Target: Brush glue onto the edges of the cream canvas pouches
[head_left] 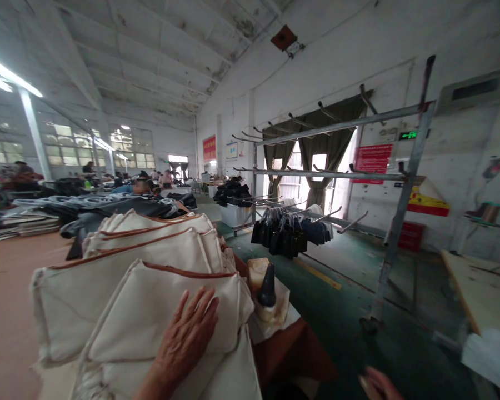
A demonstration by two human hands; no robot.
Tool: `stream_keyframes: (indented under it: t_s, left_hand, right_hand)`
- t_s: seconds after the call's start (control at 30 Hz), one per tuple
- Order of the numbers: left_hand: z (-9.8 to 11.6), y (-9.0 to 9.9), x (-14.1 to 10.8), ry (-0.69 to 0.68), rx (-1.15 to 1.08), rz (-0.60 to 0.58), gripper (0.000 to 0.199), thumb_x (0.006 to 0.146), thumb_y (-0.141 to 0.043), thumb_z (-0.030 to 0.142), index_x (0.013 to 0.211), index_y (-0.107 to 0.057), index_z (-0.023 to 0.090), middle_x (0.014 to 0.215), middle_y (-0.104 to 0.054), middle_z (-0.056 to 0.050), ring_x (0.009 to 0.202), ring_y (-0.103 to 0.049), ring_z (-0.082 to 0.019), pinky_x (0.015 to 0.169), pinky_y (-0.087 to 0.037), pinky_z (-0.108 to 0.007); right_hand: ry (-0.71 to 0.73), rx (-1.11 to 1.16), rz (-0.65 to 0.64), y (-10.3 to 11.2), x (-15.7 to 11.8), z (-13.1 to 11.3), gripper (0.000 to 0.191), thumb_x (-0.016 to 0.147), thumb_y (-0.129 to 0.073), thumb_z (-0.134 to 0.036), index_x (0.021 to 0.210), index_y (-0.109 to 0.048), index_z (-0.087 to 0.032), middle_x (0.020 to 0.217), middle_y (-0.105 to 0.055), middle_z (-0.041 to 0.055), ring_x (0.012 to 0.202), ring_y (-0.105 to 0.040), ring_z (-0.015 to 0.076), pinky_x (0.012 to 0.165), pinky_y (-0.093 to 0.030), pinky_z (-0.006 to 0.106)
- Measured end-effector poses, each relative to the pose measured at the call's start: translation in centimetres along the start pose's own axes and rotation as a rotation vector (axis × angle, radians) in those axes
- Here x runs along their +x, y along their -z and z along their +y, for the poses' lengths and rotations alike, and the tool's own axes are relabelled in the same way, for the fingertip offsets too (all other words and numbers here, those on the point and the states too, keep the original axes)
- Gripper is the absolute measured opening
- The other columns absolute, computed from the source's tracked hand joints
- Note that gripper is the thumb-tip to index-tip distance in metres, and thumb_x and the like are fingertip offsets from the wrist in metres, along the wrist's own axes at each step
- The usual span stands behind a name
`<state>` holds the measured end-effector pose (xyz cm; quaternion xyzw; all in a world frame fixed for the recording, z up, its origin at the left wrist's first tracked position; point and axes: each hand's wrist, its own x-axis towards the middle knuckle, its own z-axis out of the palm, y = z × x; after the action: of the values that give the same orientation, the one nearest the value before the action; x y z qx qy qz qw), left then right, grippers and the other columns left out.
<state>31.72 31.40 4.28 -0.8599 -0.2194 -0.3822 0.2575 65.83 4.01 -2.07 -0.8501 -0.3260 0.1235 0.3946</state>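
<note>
My left hand (187,328) lies flat on a cream fabric bag piece (162,311) with brown edging, its fingers stretched out and slightly apart. More cream bag pieces (120,272) of the same kind are stacked behind and beneath it. At the bottom edge, well right of the stack, only part of my right hand (378,384) shows; it is blurred and hangs over the dark floor, away from the pieces. Beside the stack stands a dark cone-shaped object (267,289) on a pale base, next to a stained yellowish container (258,271).
Brown material (291,350) drapes over the table's right edge. A metal rack (394,233) with prongs holds hanging black bags (281,233). Dark pieces (120,205) lie farther along the table. Another table (483,283) stands at right. Several people are at the far left.
</note>
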Motion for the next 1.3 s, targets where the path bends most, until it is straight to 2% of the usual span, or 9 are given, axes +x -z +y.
stream_keyframes:
  t_s: [0.13,0.23,0.33,0.47,0.6,0.8,0.9,1.1,1.3]
  left_hand:
    - [-1.0,-1.4,-1.7,0.009,0.084,-0.113,0.038,0.091,-0.053,0.03,0.128,-0.059,0.026,0.139,-0.059,-0.003,0.132,-0.047,-0.029,0.119,-0.018,-0.054]
    - [-1.5,-2.1,-1.9,0.002,0.093,-0.102,0.04,0.089,-0.055,0.032,0.128,-0.059,0.025,0.138,-0.059,-0.003,0.13,-0.049,-0.03,0.116,-0.021,-0.052]
    - [-1.5,-2.4,-1.8,0.02,0.084,-0.101,0.041,0.089,-0.055,0.034,0.128,-0.059,0.025,0.137,-0.06,-0.003,0.129,-0.049,-0.03,0.115,-0.023,-0.053]
    - [-1.5,-2.6,-2.0,0.025,0.074,-0.098,0.041,0.088,-0.055,0.033,0.128,-0.059,0.025,0.136,-0.061,-0.003,0.128,-0.049,-0.03,0.114,-0.023,-0.053]
    - [-1.1,-2.5,-1.8,0.062,0.016,-0.063,0.038,0.088,-0.054,0.032,0.125,-0.062,0.024,0.134,-0.062,-0.004,0.126,-0.051,-0.03,0.114,-0.024,-0.052]
    - [0.0,-2.0,-0.9,0.205,-0.102,-0.007,0.032,0.092,-0.048,0.033,0.115,-0.068,0.024,0.127,-0.067,-0.003,0.121,-0.056,-0.029,0.114,-0.026,-0.051]
    - [0.1,-2.0,-0.9,0.217,-0.118,-0.006,0.033,0.093,-0.047,0.034,0.116,-0.068,0.024,0.127,-0.067,-0.004,0.121,-0.056,-0.029,0.114,-0.026,-0.052]
    - [0.1,-2.3,-1.3,0.275,-0.182,-0.017,0.039,0.098,-0.039,0.041,0.116,-0.069,0.025,0.129,-0.066,-0.003,0.125,-0.054,-0.029,0.116,-0.026,-0.053]
    - [0.5,-2.2,-1.0,0.287,-0.171,-0.021,0.041,0.099,-0.037,0.042,0.117,-0.069,0.024,0.13,-0.066,-0.004,0.123,-0.055,-0.028,0.116,-0.027,-0.052]
  right_hand:
    - [0.194,0.078,-0.076,-4.0,7.3,-7.1,0.079,0.083,-0.035,-0.067,0.132,-0.048,-0.007,0.12,-0.063,0.0212,0.106,-0.066,0.0273,0.088,-0.055,0.035]
    - [0.274,-0.016,-0.037,-7.5,13.2,-13.6,0.081,0.076,-0.053,-0.065,0.13,-0.05,-0.005,0.121,-0.062,0.0217,0.109,-0.063,0.0288,0.094,-0.049,0.036]
    - [0.284,-0.13,-0.022,-10.0,16.3,-17.3,0.066,0.073,-0.063,-0.063,0.11,-0.062,-0.009,0.109,-0.065,0.0216,0.103,-0.063,0.034,0.085,-0.049,0.04]
    - [0.369,-0.223,0.006,-11.9,15.7,-18.6,0.035,0.079,-0.063,-0.047,0.088,-0.065,-0.013,0.095,-0.067,0.0171,0.092,-0.065,0.0302,0.077,-0.047,0.036]
    - [0.539,-0.222,0.065,-11.3,13.9,-20.0,0.022,0.081,-0.064,-0.038,0.084,-0.062,-0.016,0.091,-0.066,0.0109,0.087,-0.064,0.0234,0.075,-0.045,0.03]
    - [0.644,-0.125,0.323,-5.5,17.7,-25.9,0.044,0.095,-0.042,-0.056,0.097,-0.058,-0.015,0.1,-0.064,0.0119,0.096,-0.061,0.0232,0.085,-0.045,0.031]
    - [0.607,-0.135,0.388,-4.3,20.8,-28.0,0.052,0.096,-0.037,-0.059,0.104,-0.058,-0.012,0.107,-0.063,0.0165,0.104,-0.06,0.0274,0.088,-0.044,0.035]
    - [0.574,-0.28,0.19,-8.6,22.6,-26.8,0.038,0.084,-0.061,-0.053,0.087,-0.066,-0.015,0.095,-0.068,0.0137,0.088,-0.065,0.0257,0.075,-0.046,0.032]
    - [0.551,-0.331,0.096,-11.2,22.6,-25.0,0.04,0.084,-0.06,-0.053,0.091,-0.067,-0.014,0.098,-0.068,0.0156,0.093,-0.064,0.0266,0.078,-0.047,0.033]
